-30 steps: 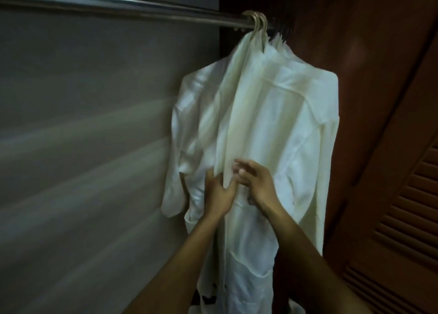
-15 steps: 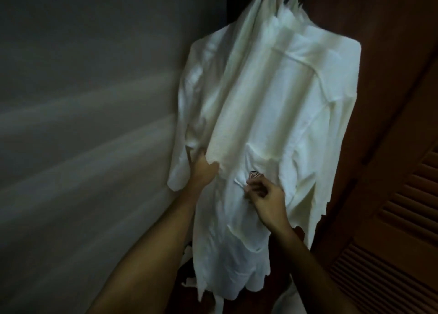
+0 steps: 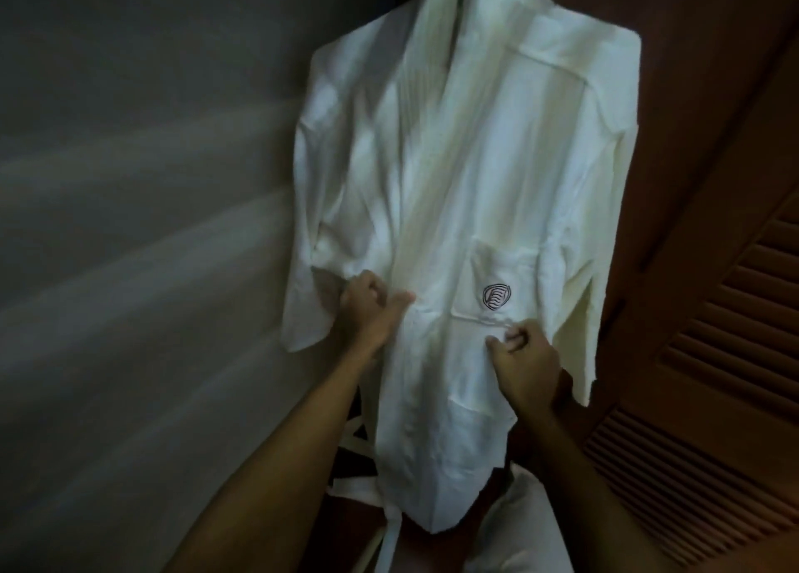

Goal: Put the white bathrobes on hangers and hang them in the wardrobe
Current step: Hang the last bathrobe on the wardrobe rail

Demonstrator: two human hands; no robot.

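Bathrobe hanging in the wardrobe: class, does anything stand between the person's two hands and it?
Nothing visible does. The left hand already grips the bathrobe at its front edge, and the right hand pinches the cloth just below the chest pocket. Both hands touch the fabric directly.

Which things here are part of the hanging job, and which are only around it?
Part of the job:
white bathrobe, with logo pocket
left hand, gripping the robe front
right hand, pinching cloth below the pocket
loose belt

Only around:
louvred door
grey wall
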